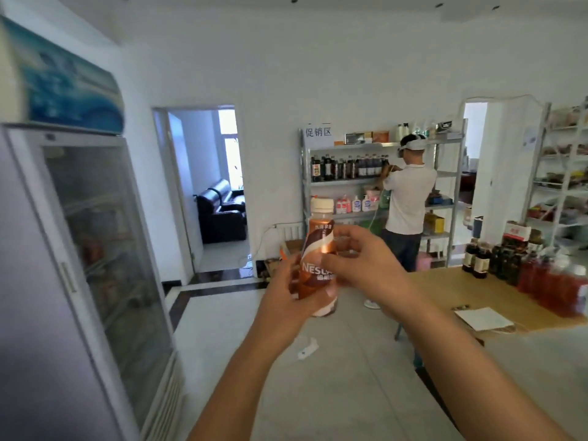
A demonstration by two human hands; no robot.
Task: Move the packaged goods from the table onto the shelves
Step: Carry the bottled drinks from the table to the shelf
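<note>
Left hand (286, 297) grips the coffee bottle (319, 237) low on its body; right hand (372, 265) pinches its middle, in mid-air. Display fridge (95, 233) stands left, table (461, 288) right. A person (410, 198) stands before the rear shelves (346, 183).

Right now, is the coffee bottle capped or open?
Capped: the white cap sits on the coffee bottle, gripped by left hand and right hand.

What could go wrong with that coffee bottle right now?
1. The coffee bottle is held in mid-air by the left hand and right hand over the hard tiled floor; a slip would likely drop it there.
2. Another person stands right at the metal shelves, so reaching in beside them could cause a bump.
</note>
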